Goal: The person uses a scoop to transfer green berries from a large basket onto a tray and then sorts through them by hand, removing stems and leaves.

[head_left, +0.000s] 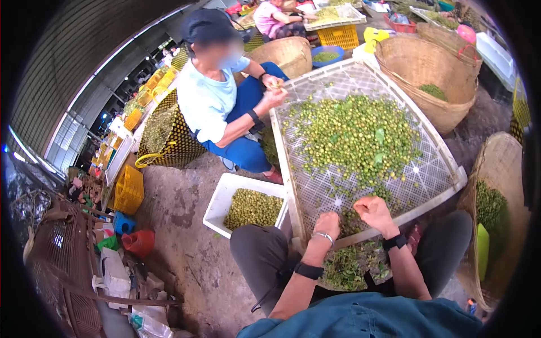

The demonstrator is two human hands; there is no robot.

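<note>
My left hand, with a bracelet and a dark wristband, is closed over the near edge of a white mesh tray. To its right my right hand is curled shut above the same edge. Whatever either set of fingers holds is too small or hidden to make out. Small round green-yellow fruits with a few leaves are heaped across the tray's middle. Loose fruits and bits lie close to my hands. Below the tray, between my knees, is a pile of green stems and leaves.
A white box of fruits stands left of the tray. Across sits a person holding something small. Woven baskets stand at the right, one beside my knee. Yellow crates and clutter line the left.
</note>
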